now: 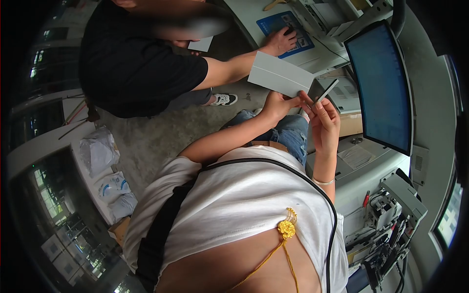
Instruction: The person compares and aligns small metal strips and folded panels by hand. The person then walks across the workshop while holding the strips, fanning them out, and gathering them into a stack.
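A flat grey-white card (pixel 281 74) with a lengthwise line across it is raised in front of me. My left hand (pixel 278 106) pinches its lower edge between thumb and fingers. Beside it, my right hand (pixel 325 119) is closed on a slim, flat grey stick with a dark edge (pixel 327 91), whose exact kind I cannot make out. Fingertips of the right hand come close to the card's near corner; whether they touch it is unclear.
A co-worker in a black shirt (pixel 141 63) stands at left, one hand (pixel 281 43) on a mouse over a blue mouse pad (pixel 300 41), the other near a white card (pixel 201 44). A monitor (pixel 381 88) and machine parts (pixel 386 215) are at right. Plastic bags (pixel 100 149) lie left.
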The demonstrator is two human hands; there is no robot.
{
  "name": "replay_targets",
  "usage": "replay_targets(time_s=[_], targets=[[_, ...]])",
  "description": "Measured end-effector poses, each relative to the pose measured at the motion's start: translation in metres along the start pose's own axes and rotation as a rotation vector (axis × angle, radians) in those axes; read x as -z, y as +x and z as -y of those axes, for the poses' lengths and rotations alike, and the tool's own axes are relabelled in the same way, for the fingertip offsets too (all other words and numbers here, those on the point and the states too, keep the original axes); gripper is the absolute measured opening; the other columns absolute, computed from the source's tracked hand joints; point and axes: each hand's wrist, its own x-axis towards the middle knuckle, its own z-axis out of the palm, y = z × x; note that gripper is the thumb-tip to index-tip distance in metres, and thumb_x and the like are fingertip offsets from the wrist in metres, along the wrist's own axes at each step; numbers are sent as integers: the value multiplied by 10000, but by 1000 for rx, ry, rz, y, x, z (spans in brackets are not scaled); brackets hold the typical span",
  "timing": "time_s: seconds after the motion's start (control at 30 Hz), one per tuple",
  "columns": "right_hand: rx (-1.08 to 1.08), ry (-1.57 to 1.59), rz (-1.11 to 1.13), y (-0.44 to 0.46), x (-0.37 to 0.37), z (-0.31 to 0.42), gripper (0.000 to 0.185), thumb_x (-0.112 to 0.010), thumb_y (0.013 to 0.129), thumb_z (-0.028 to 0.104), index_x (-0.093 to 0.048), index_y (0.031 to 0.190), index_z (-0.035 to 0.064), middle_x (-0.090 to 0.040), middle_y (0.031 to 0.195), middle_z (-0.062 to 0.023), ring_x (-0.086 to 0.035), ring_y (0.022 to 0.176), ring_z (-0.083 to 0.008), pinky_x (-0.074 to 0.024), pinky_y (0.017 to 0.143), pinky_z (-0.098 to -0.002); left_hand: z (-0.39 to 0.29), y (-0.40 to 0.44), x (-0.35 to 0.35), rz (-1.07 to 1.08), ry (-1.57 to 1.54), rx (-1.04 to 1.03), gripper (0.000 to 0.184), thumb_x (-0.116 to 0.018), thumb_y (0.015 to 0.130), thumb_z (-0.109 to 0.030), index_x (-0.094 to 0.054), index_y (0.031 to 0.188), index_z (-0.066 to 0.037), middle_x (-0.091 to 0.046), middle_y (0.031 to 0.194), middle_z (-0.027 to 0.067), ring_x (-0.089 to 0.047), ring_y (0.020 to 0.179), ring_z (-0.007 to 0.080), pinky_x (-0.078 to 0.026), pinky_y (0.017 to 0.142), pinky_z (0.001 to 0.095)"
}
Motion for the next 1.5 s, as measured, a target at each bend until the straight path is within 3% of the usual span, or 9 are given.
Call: replay_targets(time_s=[0.07, 0.17, 0.53, 0.6, 0.87, 1.1, 1.17, 1.3, 1.5], targets=[[-2, 22, 19, 1, -5, 5, 68, -531, 883, 28, -562, 924, -16, -615, 958, -111, -528, 1123, -312, -443, 930, -402, -2, 2, 0, 3, 24, 17, 233, -669, 776, -32, -579, 990, -16, -617, 923, 48, -611, 822, 122, -529, 690, 243], [-8, 12, 32, 5, 2, 1, 84, -500, 898, 48, -557, 928, -6, -621, 974, -136, -499, 1146, -357, -443, 931, -403, -3, 3, 1, -7, 43, 13, 229, -666, 781, -34, -579, 992, -14, -616, 921, 51, -613, 811, 123, -527, 688, 243], [-10, -16, 25, 7, -1, 3, 98, -487, 900, 43, -559, 942, -9, -602, 1036, -185, -494, 1156, -343, -448, 936, -388, -9, 2, 1, 10, 107, 44, 179, -617, 814, -21, -580, 988, -3, -617, 935, 52, -602, 844, 120, -510, 736, 259], [-30, 78, 39, 4, -4, 9, 72, -530, 882, 28, -564, 926, -18, -616, 987, -133, -535, 1117, -289, -449, 920, -384, -9, 3, -1, 4, 114, 40, 176, -614, 814, -18, -580, 986, -3, -617, 935, 52, -602, 845, 119, -509, 736, 259], [-50, 27, 4, 6, 0, 4, 55, -534, 883, 44, -552, 902, -5, -610, 957, -120, -525, 1127, -303, -451, 924, -388, -5, 5, 3, 10, 124, 58, 178, -636, 794, -24, -591, 965, -4, -623, 901, 46, -608, 795, 118, -508, 677, 244], [5, 93, -31, 11, 16, 1, 78, -530, 884, 40, -561, 931, -14, -607, 952, -98, -534, 1114, -302, -468, 897, -361, -17, 1, -4, 0, 3, 128, 184, -653, 798, -39, -600, 974, -26, -627, 917, 38, -608, 813, 107, -519, 710, 241], [19, 31, -114, 14, 27, -8, 104, -532, 884, 44, -567, 958, -22, -607, 956, -89, -571, 1054, -274, -488, 848, -325, -18, 1, -2, 4, -65, 193, 172, -647, 807, -43, -603, 973, -38, -630, 923, 31, -609, 826, 107, -524, 729, 244], [-167, -134, -121, 23, 45, -29, 155, -596, 849, 74, -591, 985, 0, -620, 876, -43, -587, 786, -103, -444, 663, -199, -18, 1, -1, 16, -36, 199, 158, -644, 813, -57, -605, 967, -48, -631, 924, 24, -609, 832, 106, -523, 728, 242], [-126, -177, -162, 21, 41, -35, 149, -595, 850, 79, -587, 975, -2, -616, 842, -36, -556, 724, -82, -432, 649, -198, -20, 1, -2, 24, -25, 152, 156, -641, 816, -57, -610, 968, -47, -634, 915, 25, -609, 807, 94, -522, 714, 234]])
